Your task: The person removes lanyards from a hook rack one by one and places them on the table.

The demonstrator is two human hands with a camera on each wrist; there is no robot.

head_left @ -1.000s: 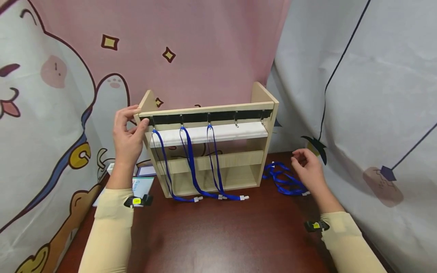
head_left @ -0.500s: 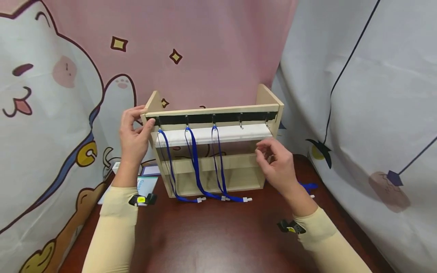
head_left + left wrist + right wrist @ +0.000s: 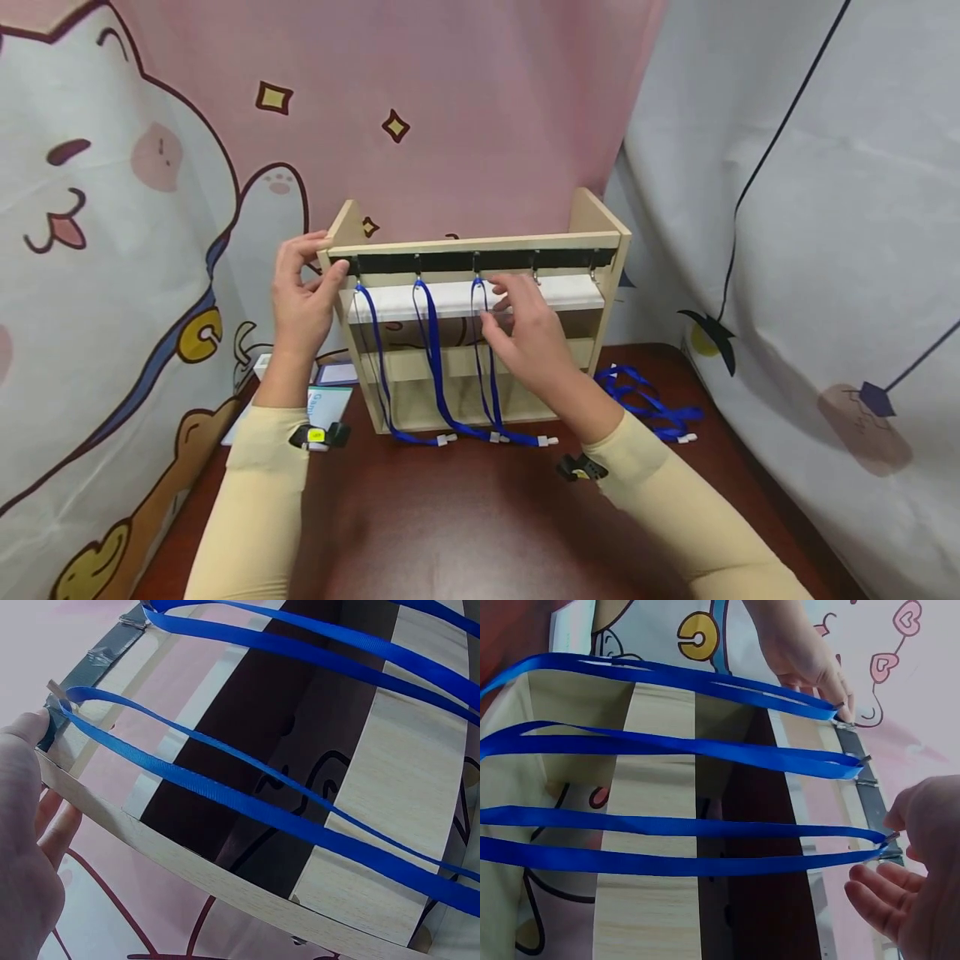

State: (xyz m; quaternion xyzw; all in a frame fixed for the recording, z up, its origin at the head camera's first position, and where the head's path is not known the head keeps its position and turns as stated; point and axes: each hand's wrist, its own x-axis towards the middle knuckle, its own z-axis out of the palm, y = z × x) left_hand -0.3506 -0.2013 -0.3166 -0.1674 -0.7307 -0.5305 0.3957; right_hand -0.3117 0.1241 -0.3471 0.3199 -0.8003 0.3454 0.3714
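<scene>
A small wooden shelf (image 3: 397, 364) stands on the table, with a black strip (image 3: 506, 261) of metal hooks along its top rail. Blue lanyards hang from the three left hooks, their white clips lying on the table. My left hand (image 3: 300, 292) grips the shelf's upper left corner, thumb in front and fingers behind, beside the first lanyard (image 3: 202, 784). At the third lanyard (image 3: 757, 864), my right hand (image 3: 528, 333) is held with thumb and fingers spread on either side of the loop's top, close to its hook. The two right hooks hold nothing.
More blue lanyards (image 3: 637, 400) lie in a loose heap on the table, right of the shelf. A light booklet (image 3: 327, 404) and a purple-edged card (image 3: 337, 372) lie at the left. Printed curtains (image 3: 487, 125) close in the back and sides.
My right hand has moved left from beside the lanyard heap, across the shelf's front, to the third lanyard. The left hand keeps its grip on the corner. The view has shifted slightly.
</scene>
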